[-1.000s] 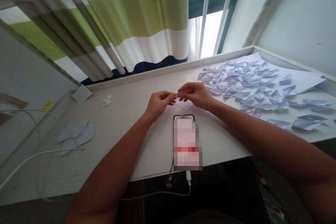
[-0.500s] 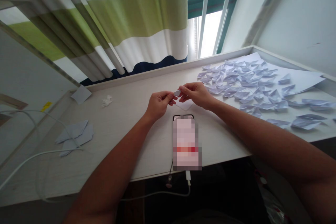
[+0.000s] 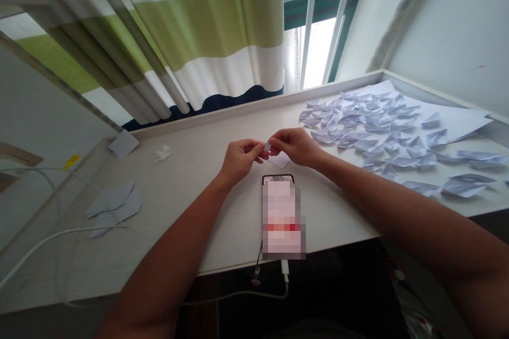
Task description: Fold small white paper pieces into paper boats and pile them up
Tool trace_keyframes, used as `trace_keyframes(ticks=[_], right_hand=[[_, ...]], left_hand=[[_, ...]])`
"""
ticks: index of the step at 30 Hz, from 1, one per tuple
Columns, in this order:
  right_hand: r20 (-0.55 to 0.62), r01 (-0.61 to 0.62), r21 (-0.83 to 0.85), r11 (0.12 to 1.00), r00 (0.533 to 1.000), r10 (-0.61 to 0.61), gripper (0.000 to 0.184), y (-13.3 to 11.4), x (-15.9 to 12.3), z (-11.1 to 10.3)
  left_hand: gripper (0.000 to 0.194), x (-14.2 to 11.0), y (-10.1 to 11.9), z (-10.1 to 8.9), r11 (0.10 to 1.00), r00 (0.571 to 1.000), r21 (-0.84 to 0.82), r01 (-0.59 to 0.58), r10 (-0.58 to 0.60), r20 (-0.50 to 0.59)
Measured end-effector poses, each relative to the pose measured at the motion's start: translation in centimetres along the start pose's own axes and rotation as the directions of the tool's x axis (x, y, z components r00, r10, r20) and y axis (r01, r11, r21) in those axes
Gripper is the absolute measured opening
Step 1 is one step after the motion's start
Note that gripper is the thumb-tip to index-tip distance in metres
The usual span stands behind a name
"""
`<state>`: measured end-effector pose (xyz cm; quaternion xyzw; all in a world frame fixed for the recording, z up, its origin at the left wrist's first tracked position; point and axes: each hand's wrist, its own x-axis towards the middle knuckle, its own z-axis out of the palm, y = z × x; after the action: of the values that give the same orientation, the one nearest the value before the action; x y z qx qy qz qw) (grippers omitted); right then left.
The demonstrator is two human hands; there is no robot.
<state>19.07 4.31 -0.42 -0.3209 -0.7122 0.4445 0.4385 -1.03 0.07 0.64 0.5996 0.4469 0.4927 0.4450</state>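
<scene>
Between the fingertips of both hands is a small folded piece of white paper (image 3: 268, 146), mostly covered by the fingers. My left hand (image 3: 243, 158) pinches it from the left, thumb on top. From the right, my right hand (image 3: 294, 145) grips the other side, its fingers closed. Just below the hands a white paper sheet (image 3: 280, 160) lies on the table, partly hidden by them. Many folded paper boats (image 3: 371, 127) are spread to the right, beyond my right forearm.
A phone (image 3: 280, 212) with a charging cable (image 3: 285, 270) lies at the table's front edge. Loose paper sheets (image 3: 113, 204) rest at the left under white cords. Crumpled paper (image 3: 162, 154) and a paper square (image 3: 123, 143) are near the back left. Curtains (image 3: 210, 16) hang behind.
My right hand has shifted slightly down and left, closer to my left hand. Less of the folded paper shows between the fingers.
</scene>
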Motion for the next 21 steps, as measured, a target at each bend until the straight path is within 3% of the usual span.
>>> trace_keyframes(ticks=[5, 10, 15, 21], right_hand=[[-0.019, -0.109, 0.17, 0.98, 0.993, 0.113, 0.051, 0.0, 0.1, 0.4], [-0.076, -0.041, 0.209, 0.977, 0.995, 0.058, 0.05, 0.0, 0.1, 0.7], [-0.079, 0.004, 0.209, 0.978, 0.997, 0.013, 0.045, 0.2, 0.1, 0.7], [-0.03, 0.057, 0.095, 0.994, 0.998, -0.054, 0.033, -0.1, -0.2, 0.4]], left_hand=[[0.03, -0.3, -0.1, 0.6, 0.99, 0.99, 0.077, -0.115, 0.121, -0.075], [0.026, -0.5, -0.1, 1.1, 0.978, 0.972, 0.141, -0.154, 0.176, -0.157], [0.038, -0.4, 0.1, 0.7, 0.993, 0.992, 0.068, -0.096, 0.102, -0.077], [0.052, -0.1, -0.1, -0.2, 0.999, 0.998, 0.031, -0.018, 0.016, 0.061]])
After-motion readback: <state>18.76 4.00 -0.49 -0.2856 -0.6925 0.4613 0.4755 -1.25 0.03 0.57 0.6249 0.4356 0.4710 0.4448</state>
